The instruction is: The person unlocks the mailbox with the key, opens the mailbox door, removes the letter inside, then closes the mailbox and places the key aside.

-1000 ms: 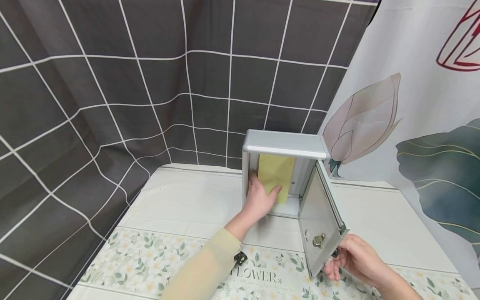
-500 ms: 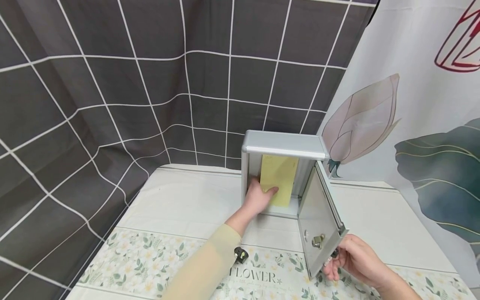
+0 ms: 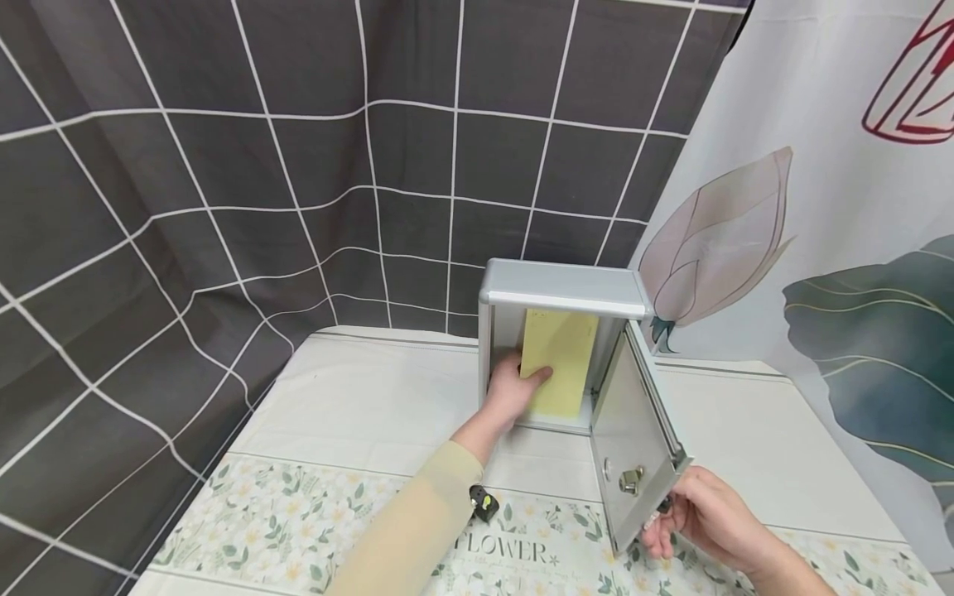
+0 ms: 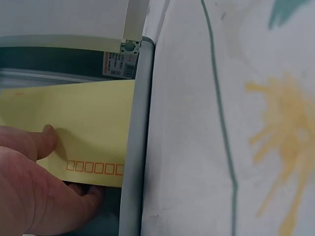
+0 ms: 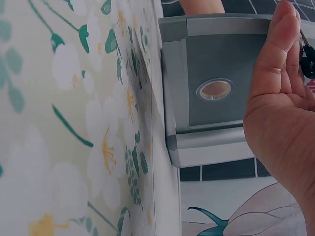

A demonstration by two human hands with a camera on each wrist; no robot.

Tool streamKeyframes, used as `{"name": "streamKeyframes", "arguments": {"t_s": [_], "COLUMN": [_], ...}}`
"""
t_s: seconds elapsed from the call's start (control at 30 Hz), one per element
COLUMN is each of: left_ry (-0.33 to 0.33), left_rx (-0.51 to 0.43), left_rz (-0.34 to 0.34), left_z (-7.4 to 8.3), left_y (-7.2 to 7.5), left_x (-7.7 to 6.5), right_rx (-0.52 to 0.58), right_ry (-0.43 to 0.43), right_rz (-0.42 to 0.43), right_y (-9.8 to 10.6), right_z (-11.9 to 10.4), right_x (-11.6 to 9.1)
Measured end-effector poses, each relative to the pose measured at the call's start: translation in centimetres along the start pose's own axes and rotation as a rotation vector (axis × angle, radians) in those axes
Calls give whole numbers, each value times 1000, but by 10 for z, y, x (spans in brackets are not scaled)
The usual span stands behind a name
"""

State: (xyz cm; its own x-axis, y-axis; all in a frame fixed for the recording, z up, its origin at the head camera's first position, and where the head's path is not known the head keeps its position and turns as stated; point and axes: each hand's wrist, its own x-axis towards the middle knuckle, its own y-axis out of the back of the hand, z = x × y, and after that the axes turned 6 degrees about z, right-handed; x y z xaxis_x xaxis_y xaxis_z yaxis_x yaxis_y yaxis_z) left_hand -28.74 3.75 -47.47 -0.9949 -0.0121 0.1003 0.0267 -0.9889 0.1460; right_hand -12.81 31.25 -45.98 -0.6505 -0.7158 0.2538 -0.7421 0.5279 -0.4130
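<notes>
Between the left hand [image 3: 513, 392]'s thumb and fingers, the grip holds a yellow envelope [image 3: 565, 356] by its left edge. Its long axis stands nearly upright, extending above and below the grip inside the metal box [image 3: 566, 276]. Rightward hangs the open door [image 3: 633, 430]; the right hand [image 3: 714, 515], farther from the envelope, is at its free edge, its hold unclear.

The grey door [image 5: 216, 56], pierced by a round hole [image 5: 215, 90], is partly covered by the right hand [image 5: 280, 98], beside which a key [image 5: 308, 63] is glimpsed. The floral counter [image 5: 74, 147] is seen alongside.
</notes>
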Motion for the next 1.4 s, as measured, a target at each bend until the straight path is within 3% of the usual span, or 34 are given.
{"name": "streamKeyframes", "arguments": {"t_s": [0.23, 0.53, 0.67, 0.8, 1.07, 1.4], "left_ry": [-33, -99, -110, -118, -131, -112], "left_rx": [-21, 74, 52, 14, 61, 69], "left_rz": [-45, -46, -61, -88, -140, -147], "left_z": [-1, 7, 13, 19, 20, 17], "left_y": [3, 11, 16, 23, 45, 72], "left_x": [-2, -13, -20, -27, -40, -50], "right_rx": [2, 71, -3, -29, -52, 18], "right_ry": [3, -22, -9, 5, 24, -3], "right_rz": [-4, 13, 1, -10, -20, -13], "right_y": [1, -2, 0, 4, 6, 2], "right_z": [1, -3, -3, -2, 2, -2], "right_x": [0, 0, -1, -2, -2, -1]}}
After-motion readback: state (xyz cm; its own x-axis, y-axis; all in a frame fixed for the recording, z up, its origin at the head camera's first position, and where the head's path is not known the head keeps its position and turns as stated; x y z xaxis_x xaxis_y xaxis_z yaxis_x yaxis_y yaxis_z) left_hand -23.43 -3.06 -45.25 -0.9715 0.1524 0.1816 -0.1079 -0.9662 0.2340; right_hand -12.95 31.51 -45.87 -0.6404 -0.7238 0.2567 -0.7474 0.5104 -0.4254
